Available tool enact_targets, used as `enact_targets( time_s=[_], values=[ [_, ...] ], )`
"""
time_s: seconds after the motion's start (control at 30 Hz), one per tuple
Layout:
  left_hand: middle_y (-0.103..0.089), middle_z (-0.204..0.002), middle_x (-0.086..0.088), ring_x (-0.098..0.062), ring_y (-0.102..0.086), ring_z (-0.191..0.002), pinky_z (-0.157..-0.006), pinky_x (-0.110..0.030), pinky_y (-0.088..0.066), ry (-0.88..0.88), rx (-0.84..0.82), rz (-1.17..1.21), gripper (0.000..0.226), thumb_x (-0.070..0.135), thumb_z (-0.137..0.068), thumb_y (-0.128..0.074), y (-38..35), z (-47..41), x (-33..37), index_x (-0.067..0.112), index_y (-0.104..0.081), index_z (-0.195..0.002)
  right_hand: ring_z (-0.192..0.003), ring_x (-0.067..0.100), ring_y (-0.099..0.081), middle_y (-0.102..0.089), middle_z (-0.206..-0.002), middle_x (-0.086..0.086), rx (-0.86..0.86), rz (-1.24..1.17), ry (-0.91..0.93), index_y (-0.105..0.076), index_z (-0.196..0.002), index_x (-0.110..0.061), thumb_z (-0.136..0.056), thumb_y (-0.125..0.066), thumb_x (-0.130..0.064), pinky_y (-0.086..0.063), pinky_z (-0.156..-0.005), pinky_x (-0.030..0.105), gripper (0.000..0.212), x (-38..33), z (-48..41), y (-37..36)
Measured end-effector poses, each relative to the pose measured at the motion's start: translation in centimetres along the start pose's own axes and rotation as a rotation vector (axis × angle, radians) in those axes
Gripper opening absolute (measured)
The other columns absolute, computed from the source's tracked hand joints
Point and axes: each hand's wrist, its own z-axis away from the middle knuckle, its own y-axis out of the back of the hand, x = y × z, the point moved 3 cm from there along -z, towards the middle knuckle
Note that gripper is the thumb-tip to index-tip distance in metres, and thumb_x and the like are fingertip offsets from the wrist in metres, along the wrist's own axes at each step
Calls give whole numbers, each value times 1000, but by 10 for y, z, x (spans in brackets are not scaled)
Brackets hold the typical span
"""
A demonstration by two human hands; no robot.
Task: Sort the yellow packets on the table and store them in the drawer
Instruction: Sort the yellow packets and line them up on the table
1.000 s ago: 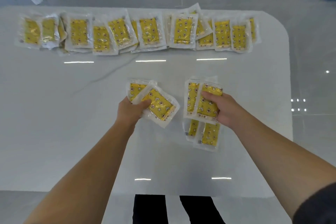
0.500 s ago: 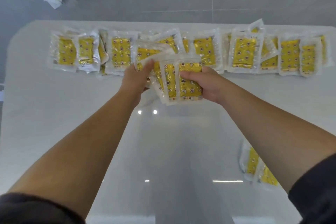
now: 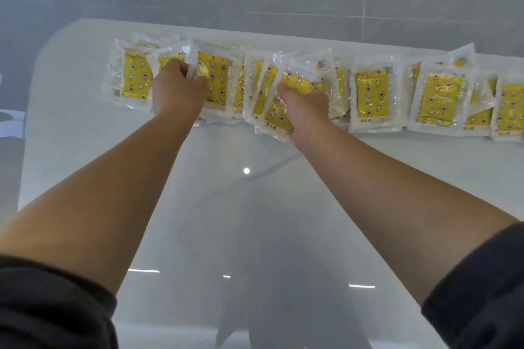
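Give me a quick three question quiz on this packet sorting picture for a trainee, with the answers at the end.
1. True or false: an open drawer is in view.
2. Where on the table do the yellow packets lie? A: along the near edge. B: in a row along the far edge. C: in one central stack.
3. Which is nearer the table's rounded corner, the left hand or the right hand?
Key: 1 false; 2 B; 3 the left hand.

Yellow packets (image 3: pixel 371 98) in clear wrappers, overlapping row along table's far edge (image 3: pixel 255 32)
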Motion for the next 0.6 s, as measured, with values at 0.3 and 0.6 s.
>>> enact_targets(
  time_s=[0.3,0.6],
  values=[
    [-47,-129,-5,-25,-43,-122,-100,-40,-31,-235,71,-174,39,21,-83,-61,-11,18,20,18,-53,-121,-93,17,-55,-53,-124,2,176,217,107,-39,-143,-9,-85,-71,-35,-43,-80,32,71,-22,-9,52],
    [-30,-152,1,-21,-20,-144,-113,-54,-19,-705,-200,-508,52,25,-89,-57,-64,62,48,25,-41,-139,-101,19,-59,-57,-121,1,261,478,263,-42,-140,-10,-88,-64,-33,-41,-81,29,60,-48,-28,87]
  ],
)
